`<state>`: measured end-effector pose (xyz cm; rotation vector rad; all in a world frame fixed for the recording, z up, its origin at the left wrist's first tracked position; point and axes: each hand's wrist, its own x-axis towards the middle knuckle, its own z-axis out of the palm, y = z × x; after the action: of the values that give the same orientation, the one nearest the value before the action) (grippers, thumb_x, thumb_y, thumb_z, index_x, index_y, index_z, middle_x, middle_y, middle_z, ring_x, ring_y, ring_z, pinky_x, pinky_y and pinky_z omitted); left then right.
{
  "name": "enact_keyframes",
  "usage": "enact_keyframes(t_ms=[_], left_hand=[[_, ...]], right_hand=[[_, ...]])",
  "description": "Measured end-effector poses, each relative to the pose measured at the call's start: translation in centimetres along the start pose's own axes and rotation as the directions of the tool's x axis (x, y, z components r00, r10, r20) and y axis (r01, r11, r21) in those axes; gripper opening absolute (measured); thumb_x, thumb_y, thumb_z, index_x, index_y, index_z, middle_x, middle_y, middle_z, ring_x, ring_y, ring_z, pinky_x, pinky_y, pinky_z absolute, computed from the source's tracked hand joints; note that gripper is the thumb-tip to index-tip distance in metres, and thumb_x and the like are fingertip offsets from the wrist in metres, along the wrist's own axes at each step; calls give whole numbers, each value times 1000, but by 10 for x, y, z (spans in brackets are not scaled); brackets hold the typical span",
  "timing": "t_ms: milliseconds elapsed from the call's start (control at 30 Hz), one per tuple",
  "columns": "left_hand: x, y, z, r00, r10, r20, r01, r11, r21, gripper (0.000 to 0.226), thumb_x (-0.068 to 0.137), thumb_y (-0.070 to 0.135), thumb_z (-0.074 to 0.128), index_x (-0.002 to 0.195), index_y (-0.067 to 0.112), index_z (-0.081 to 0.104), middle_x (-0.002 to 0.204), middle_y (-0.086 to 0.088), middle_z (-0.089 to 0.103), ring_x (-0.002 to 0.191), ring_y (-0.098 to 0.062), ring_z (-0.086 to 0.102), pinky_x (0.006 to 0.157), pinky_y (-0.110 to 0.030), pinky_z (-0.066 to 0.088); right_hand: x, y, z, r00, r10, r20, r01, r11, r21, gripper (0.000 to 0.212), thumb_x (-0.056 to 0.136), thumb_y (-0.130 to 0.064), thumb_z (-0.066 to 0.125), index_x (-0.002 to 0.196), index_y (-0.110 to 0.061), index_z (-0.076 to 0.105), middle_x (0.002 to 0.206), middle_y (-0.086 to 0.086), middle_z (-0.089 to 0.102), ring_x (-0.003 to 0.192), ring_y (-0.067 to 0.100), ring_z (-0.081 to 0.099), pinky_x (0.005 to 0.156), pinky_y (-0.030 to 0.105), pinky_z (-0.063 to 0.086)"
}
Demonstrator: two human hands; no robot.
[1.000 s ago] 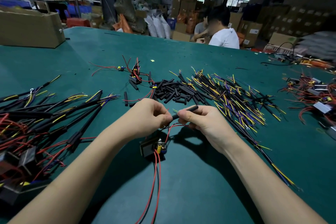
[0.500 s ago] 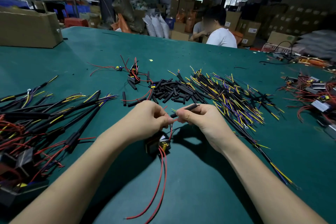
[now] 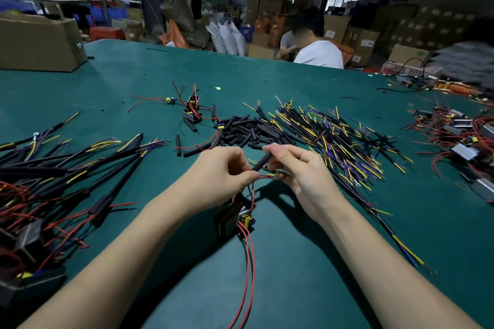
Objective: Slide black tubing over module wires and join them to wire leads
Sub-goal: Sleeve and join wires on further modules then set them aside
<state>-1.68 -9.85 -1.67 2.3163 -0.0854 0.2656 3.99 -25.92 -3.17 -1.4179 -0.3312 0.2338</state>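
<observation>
Both hands sit a bit higher and farther from the camera than 1 s ago, and the black tube [image 3: 261, 164] now tilts steeper, upper end toward the far right. Right hand [image 3: 302, 176] pinches that tube between thumb and curled fingertips, just above the table. Left hand [image 3: 222, 176], fingers curled, pinches the thin red module wires [image 3: 263, 177] right at the tube's lower end; hands nearly touch. Whether the wires are inside the tube yet, can't tell.

Those red wires loop down to a small black module [image 3: 231, 219] w/ a yellow part, hanging or resting just below the hands, between the wrists. Two longer red wires [image 3: 250, 270] trail from it toward the camera.

Beyond the hands: a heap of short black tube pieces [image 3: 246, 132], and to its right a wide spread of black wire leads [image 3: 334, 136] w/ yellow and purple ends. Far left: a pile of finished assemblies [image 3: 66, 168], black sleeves w/ red and yellow wires. Far right: more modules [image 3: 459, 139] w/ red wires. All lie on a green table [image 3: 307, 288]. A cardboard box [image 3: 40, 45] sits at the table's far left edge. A person in a white shirt [image 3: 318, 53] sits beyond the far edge.
</observation>
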Motion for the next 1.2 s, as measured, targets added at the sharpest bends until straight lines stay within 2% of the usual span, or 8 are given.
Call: enact_keyframes(t_ms=[267, 467, 567, 700, 767, 867, 967, 1200], left_hand=[[-1, -8, -16, 950, -159, 269, 141, 986, 84, 22, 81, 38, 71, 74, 21, 60, 66, 7, 56, 52, -5, 45, 57, -20, 37], [0, -1, 6, 995, -90, 41, 93, 993, -70, 29, 76, 44, 73, 94, 25, 61, 87, 12, 66, 79, -3, 61, 72, -17, 47], [-1, -3, 17, 995, -101, 11, 101, 995, 3, 11, 80, 28, 71, 88, 26, 64, 75, 11, 63, 68, -1, 58, 59, -4, 40], [1, -7, 19, 987, -126, -95, 124, 992, -32, 14, 82, 15, 64, 91, 26, 67, 69, 10, 61, 64, -8, 56, 55, -5, 38], [3, -7, 18, 982, -148, -120, 138, 987, -88, 12, 85, 15, 63, 92, 23, 69, 72, 5, 65, 64, -12, 58, 52, -6, 39], [2, -6, 18, 973, -163, -163, 134, 975, -176, 10, 88, 23, 64, 85, 17, 72, 75, -1, 70, 64, -15, 60, 57, -16, 43], [1, -4, 18, 964, -164, -208, 113, 965, -238, 14, 87, 26, 66, 78, 17, 70, 73, -6, 70, 55, -11, 51, 54, -22, 40], [2, -4, 19, 956, -189, -225, 125, 955, -270, 16, 87, 28, 65, 75, 18, 69, 72, -9, 68, 48, -7, 41, 45, -16, 33]], right_hand=[[2, 3, 7, 991, -57, -119, 58, 998, 4, 14, 85, -22, 66, 77, -16, 76, 70, -5, 67, 66, 6, 51, 58, 17, 37], [2, 2, 11, 988, -142, -61, 140, 989, -40, 26, 73, -35, 70, 84, -12, 75, 63, -7, 64, 59, 2, 51, 52, 12, 38], [3, -6, 9, 986, -164, 1, 163, 979, -124, 37, 69, -46, 66, 82, -13, 75, 68, -4, 69, 60, 4, 52, 54, 13, 38], [11, -17, -24, 951, -156, -265, 78, 956, -284, 39, 87, -49, 58, 77, -14, 73, 71, 0, 72, 58, 4, 56, 52, 13, 41], [13, -12, -45, 881, -227, -416, -6, 872, -489, 33, 90, -35, 62, 71, -10, 71, 68, 6, 69, 58, 11, 53, 59, 22, 41], [15, 2, -56, 872, -232, -432, -160, 698, -698, 24, 85, -28, 68, 64, -18, 66, 70, 6, 68, 66, 19, 57, 65, 29, 43], [20, 11, -51, 883, -168, -439, -264, 596, -758, 15, 80, -37, 72, 72, -25, 67, 81, 0, 71, 82, 23, 63, 75, 33, 51], [25, 13, -38, 883, -246, -399, -272, 424, -864, 20, 82, -37, 69, 95, -22, 72, 98, 0, 70, 95, 23, 62, 67, 27, 42]])
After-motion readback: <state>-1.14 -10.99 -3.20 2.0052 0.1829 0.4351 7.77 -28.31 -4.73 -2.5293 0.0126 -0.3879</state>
